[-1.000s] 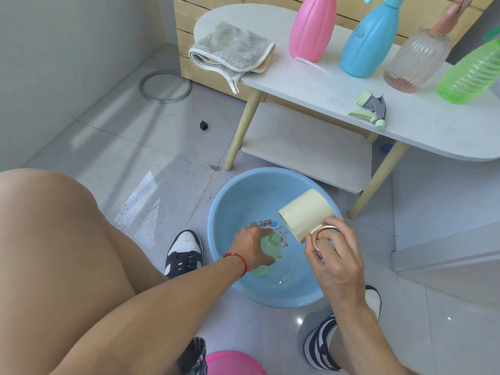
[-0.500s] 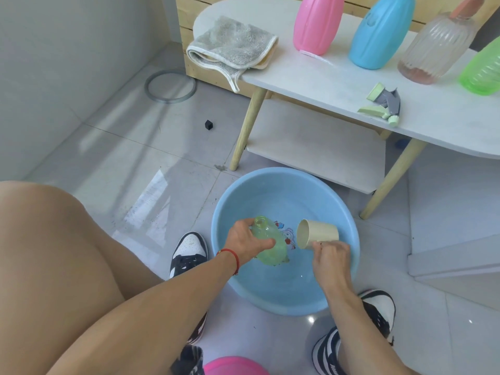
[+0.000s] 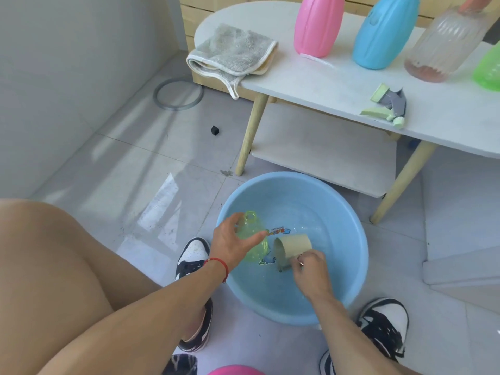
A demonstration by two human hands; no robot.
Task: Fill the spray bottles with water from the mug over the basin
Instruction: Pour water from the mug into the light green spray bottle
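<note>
A light blue basin [image 3: 349,212] with shallow water stands on the floor between my feet. My left hand [image 3: 232,244] grips an uncapped pale green spray bottle [image 3: 253,231] over the basin's left side, its open neck pointing up and away. My right hand [image 3: 311,272] holds a beige mug [image 3: 293,249] by its handle; the mug lies on its side low in the basin, mouth toward the bottle, dipped at the water. On the white table [image 3: 338,85] stand a pink bottle [image 3: 318,23], a blue bottle [image 3: 384,31], a clear ribbed bottle [image 3: 443,41] and a green bottle [image 3: 488,71].
A green spray head [image 3: 387,104] lies on the table near its front edge. A folded grey cloth [image 3: 232,52] hangs over the table's left end. A grey ring [image 3: 178,93] and a small black piece [image 3: 214,130] lie on the floor tiles. A pink object [image 3: 235,370] shows at the bottom edge.
The mug was tilted over the bottle's neck a second ago; my right hand has since lowered it onto its side into the basin's water. My left hand has raised and tipped the bottle.
</note>
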